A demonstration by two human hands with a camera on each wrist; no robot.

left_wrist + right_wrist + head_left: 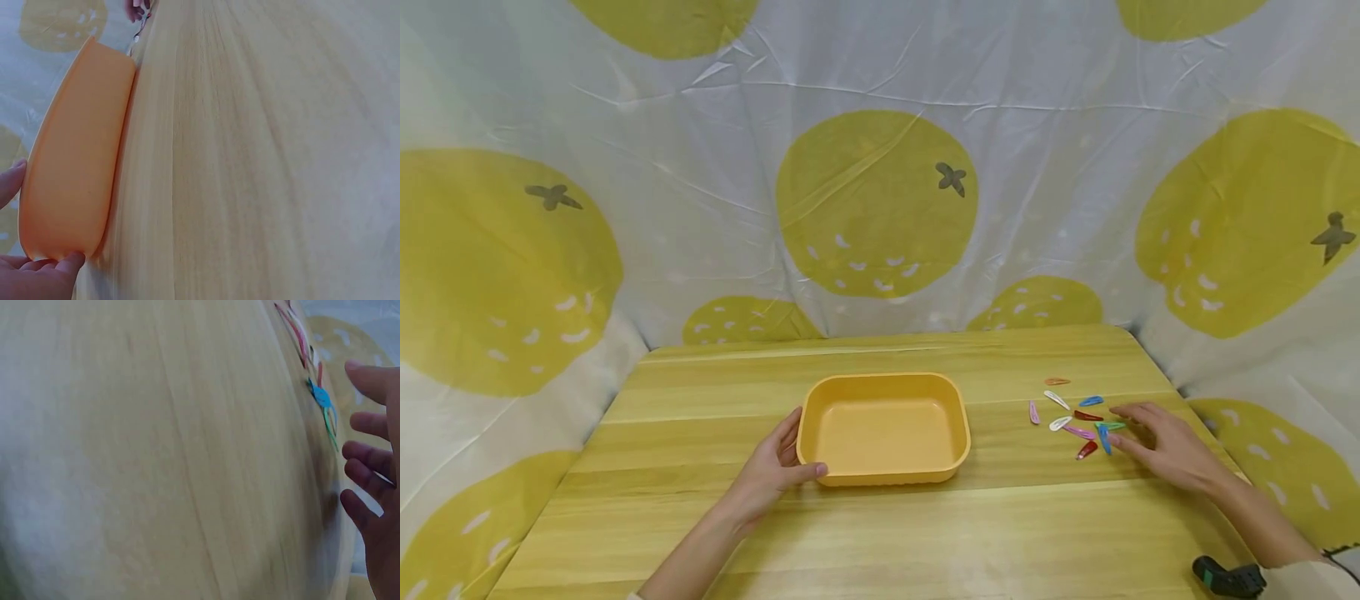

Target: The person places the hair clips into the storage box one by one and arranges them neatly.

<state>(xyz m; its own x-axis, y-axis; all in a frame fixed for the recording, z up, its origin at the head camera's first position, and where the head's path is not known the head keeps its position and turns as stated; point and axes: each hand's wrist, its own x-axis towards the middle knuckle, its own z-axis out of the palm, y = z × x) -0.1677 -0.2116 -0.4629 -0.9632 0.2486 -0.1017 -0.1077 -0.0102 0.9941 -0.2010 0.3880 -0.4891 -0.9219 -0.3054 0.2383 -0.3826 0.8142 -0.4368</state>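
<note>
A yellow-orange plastic tray (pixel 883 442) sits on the table, its inside bare. My left hand (pixel 767 468) grips its left side, the thumb at the near left corner; the left wrist view has the tray's outer wall (pixel 78 150) up close. Snap hair clips lie scattered to the right of it, among them a white one (pixel 1057 400), a pink one (pixel 1033 412), an orange one (pixel 1057 382) and a red one (pixel 1087 450). Fingers spread, my right hand (pixel 1176 450) hovers by a blue clip (pixel 1104 439) and a green clip (pixel 1112 426), with nothing visibly held.
The wooden table (pixel 700 517) runs back to a white curtain (pixel 700 208) printed with large yellow fruits, which also hangs at both sides. A black device (pixel 1228 577) is near the right forearm, at the table's front right.
</note>
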